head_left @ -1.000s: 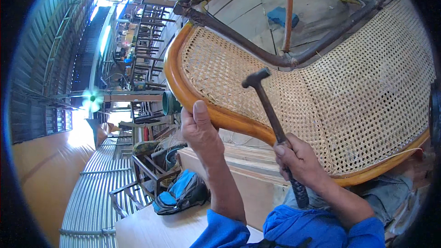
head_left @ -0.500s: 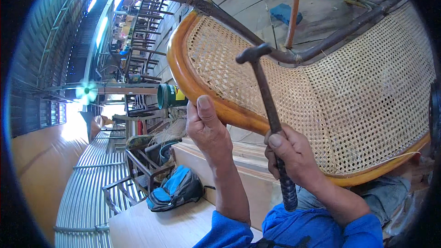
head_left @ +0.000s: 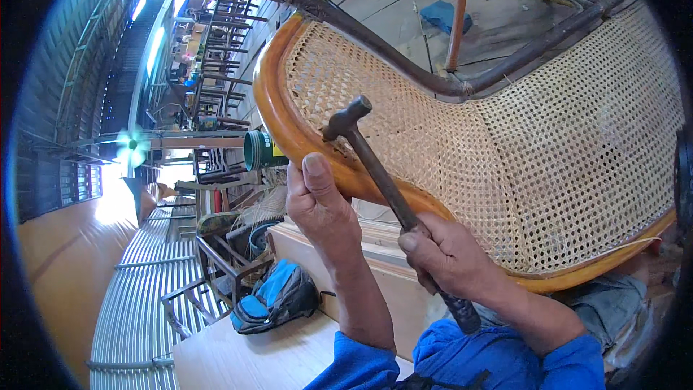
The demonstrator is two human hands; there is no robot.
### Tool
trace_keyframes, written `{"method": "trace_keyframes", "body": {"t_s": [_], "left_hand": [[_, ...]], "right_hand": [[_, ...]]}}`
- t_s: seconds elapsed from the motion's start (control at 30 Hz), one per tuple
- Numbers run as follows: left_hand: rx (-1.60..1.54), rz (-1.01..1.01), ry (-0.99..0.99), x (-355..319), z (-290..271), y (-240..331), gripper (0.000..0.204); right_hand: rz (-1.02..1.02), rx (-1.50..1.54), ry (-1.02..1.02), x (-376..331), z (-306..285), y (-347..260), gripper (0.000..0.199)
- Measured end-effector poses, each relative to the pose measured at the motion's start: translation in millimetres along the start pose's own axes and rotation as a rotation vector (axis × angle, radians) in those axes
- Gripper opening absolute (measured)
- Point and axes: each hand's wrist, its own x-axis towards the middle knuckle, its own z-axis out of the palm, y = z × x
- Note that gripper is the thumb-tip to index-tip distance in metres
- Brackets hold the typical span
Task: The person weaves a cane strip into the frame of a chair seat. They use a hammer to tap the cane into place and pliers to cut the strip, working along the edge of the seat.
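Observation:
My right hand (head_left: pixel 449 256) is closed round the handle of a dark hammer (head_left: pixel 381 177). The hammer slants up to the left, and its head lies over the inner edge of the curved orange-brown rattan frame (head_left: pixel 289 126), where the woven cane webbing (head_left: pixel 404 148) meets the wood. Just below the hammer head, my left hand (head_left: pixel 323 209) grips the frame's lower edge. Its thumb points up along the front; the other fingers are partly hidden behind it. Whether the hammer head touches the frame, I cannot tell.
Dark bent poles (head_left: pixel 375 50) and thinner rattan struts (head_left: pixel 458 22) cross above the webbing. A blue cloth (head_left: pixel 444 16) lies on the floor beyond. Left of my forearm, a blue-and-grey backpack (head_left: pixel 274 296) rests on a pale board. A green bucket (head_left: pixel 256 150) stands behind the frame.
The hammer has swung down and to the left, its head moving from over the webbing to the frame's edge. My left hand keeps its hold, and the view has shifted slightly.

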Motion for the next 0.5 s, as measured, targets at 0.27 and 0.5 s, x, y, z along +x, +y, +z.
{"method": "trace_keyframes", "body": {"t_s": [0.27, 0.5], "left_hand": [[0.033, 0.044, -0.006, 0.3, -0.2, 3.4, 0.037], [0.027, 0.032, -0.022, -0.3, 2.8, 8.0, 0.042]], "right_hand": [[0.059, -0.063, -0.088, -0.9, -4.2, -1.5, 0.031], [-0.062, 0.067, 0.069, 3.3, 3.9, -5.2, 0.031]]}}
